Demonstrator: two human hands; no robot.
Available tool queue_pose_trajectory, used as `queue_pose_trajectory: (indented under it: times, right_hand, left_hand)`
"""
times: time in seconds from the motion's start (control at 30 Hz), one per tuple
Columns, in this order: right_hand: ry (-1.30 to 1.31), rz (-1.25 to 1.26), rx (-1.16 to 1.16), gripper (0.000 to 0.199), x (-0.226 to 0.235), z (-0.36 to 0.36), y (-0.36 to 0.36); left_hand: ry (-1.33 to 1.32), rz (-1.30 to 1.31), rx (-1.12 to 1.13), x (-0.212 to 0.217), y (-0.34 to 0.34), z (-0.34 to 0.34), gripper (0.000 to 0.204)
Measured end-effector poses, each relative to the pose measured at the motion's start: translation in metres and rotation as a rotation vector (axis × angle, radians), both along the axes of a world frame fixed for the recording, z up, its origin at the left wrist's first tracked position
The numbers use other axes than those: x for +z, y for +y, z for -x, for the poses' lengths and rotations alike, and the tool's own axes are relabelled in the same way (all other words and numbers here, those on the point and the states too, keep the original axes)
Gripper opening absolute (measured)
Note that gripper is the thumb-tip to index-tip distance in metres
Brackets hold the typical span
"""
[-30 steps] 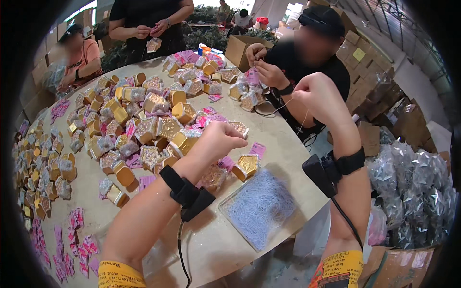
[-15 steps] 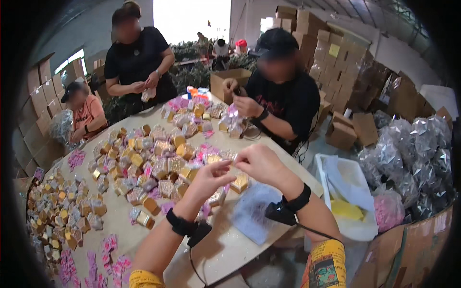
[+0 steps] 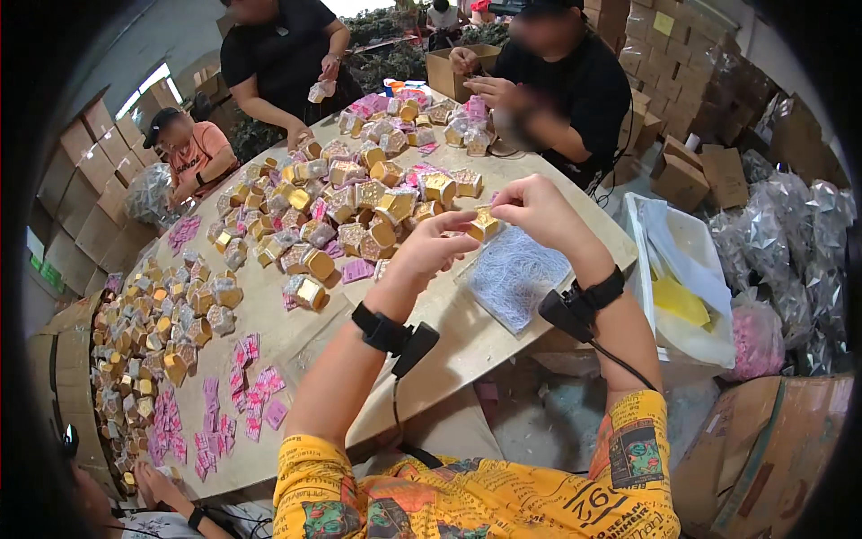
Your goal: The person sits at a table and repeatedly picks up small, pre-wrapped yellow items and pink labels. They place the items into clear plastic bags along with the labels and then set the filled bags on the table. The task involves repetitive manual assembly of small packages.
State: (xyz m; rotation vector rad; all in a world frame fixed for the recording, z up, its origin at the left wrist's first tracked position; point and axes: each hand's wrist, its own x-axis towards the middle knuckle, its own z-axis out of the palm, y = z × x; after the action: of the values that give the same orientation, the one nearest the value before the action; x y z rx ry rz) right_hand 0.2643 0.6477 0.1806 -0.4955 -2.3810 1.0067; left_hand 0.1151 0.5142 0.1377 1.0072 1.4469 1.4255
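Both my hands are raised over the near right part of the table. My left hand (image 3: 437,244) has its fingers bent, with thumb and forefinger apart, and nothing visible between them. Close by on the right, my right hand (image 3: 543,211) is closed in a pinch with the fingertips pointing toward the left hand. Whatever it may hold is too small to make out. A small gold house-shaped ornament (image 3: 486,222) shows behind and between my fingertips, apparently on the table. Below my right hand lies a flat bundle of fine white strings (image 3: 516,277).
Many gold and white ornaments (image 3: 305,260) are heaped across the table (image 3: 386,346), with pink printed packets (image 3: 265,391) near the left edge. Co-workers stand or sit around it. On the right are a white foam box (image 3: 639,269), silvery wrapped goods (image 3: 781,242) and cartons (image 3: 772,449).
The view has tipped downward, so the table sits higher. My hands have drawn slightly apart. The standing co-worker has reached down to the heap with one hand.
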Motion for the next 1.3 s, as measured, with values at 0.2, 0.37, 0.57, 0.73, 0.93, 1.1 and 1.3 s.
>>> queue_pose_trajectory:
  times: [0.2, 0.37, 0.57, 0.73, 0.93, 1.1, 1.3]
  right_hand:
    - [-0.002, -0.032, -0.084, 0.018, 0.005, -0.013, -0.011]
    - [0.017, 0.21, -0.126, 0.02, -0.027, -0.022, 0.003]
    - [0.211, 0.781, 0.018, 0.012, -0.075, 0.013, 0.004]
    - [0.4, 0.704, -0.08, 0.009, -0.045, 0.038, 0.033]
    - [0.456, 0.582, -0.18, 0.006, -0.018, 0.07, 0.096]
    - [0.446, 0.245, -0.26, 0.012, -0.029, 0.15, 0.128]
    - [0.177, 0.022, -0.489, 0.019, -0.047, 0.178, 0.131]
  left_hand:
    - [-0.038, 0.148, -0.041, -0.001, 0.002, -0.006, 0.016]
    - [-0.035, 0.215, -0.067, -0.005, 0.006, 0.005, 0.017]
    - [0.375, 0.268, -0.07, 0.008, 0.049, 0.019, 0.022]
    - [0.326, 0.21, 0.06, 0.047, 0.057, 0.028, 0.025]
    - [0.296, 0.078, 0.075, 0.087, -0.049, 0.019, 0.026]
    - [0.203, 0.184, 0.32, 0.068, -0.167, 0.01, 0.018]
    - [0.125, 0.165, 0.417, 0.044, -0.205, 0.019, 0.018]
